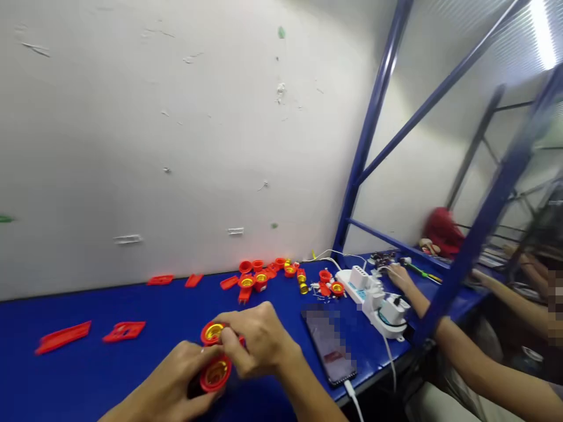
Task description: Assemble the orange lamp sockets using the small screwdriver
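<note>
Both of my hands are together over the near part of the blue table. My left hand point(182, 375) is closed round a red plastic piece with round gold-lined cups point(215, 375). From the right, my right hand point(259, 337) pinches the same piece, its thumb between the two cups. One cup sits above the other, both openings facing up toward me. My fingers cover the join, so I cannot tell whether the cups form one part or two.
Flat red plastic parts point(124, 332) lie on the blue table point(167, 305) at left. Red and gold cups point(261, 278) cluster by the wall. To the right are a charging phone point(328, 343), a white power strip point(373, 310), a blue metal frame point(373, 105) and a co-worker's arm point(466, 357).
</note>
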The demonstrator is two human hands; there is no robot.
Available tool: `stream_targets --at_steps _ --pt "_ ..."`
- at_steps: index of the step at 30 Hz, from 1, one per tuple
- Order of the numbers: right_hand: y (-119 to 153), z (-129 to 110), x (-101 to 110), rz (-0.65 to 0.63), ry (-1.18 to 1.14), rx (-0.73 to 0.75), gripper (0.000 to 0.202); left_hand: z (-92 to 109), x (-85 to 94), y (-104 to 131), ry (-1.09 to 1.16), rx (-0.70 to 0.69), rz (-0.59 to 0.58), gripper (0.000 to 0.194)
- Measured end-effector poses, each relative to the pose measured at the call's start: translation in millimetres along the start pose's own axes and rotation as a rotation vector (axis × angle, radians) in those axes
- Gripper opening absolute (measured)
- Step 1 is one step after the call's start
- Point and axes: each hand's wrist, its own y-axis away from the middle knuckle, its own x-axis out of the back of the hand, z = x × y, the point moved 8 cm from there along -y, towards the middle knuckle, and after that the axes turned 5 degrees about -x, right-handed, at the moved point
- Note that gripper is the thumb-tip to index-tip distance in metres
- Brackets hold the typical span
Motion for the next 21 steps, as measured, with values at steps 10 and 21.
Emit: stream_targets --at_steps 10,21 --pt "19.2 -4.1 2.1 -0.087 -0.201 -0.067 0.018 -2.4 -23.1 19.2 0.072 -0.033 -0.014 0.027" --pt "26.4 -3.8 -3.2 -0.123 -0.274 -0.110 0.013 -0.9 -26.4 26.3 0.001 -0.052 0.039 0.029"
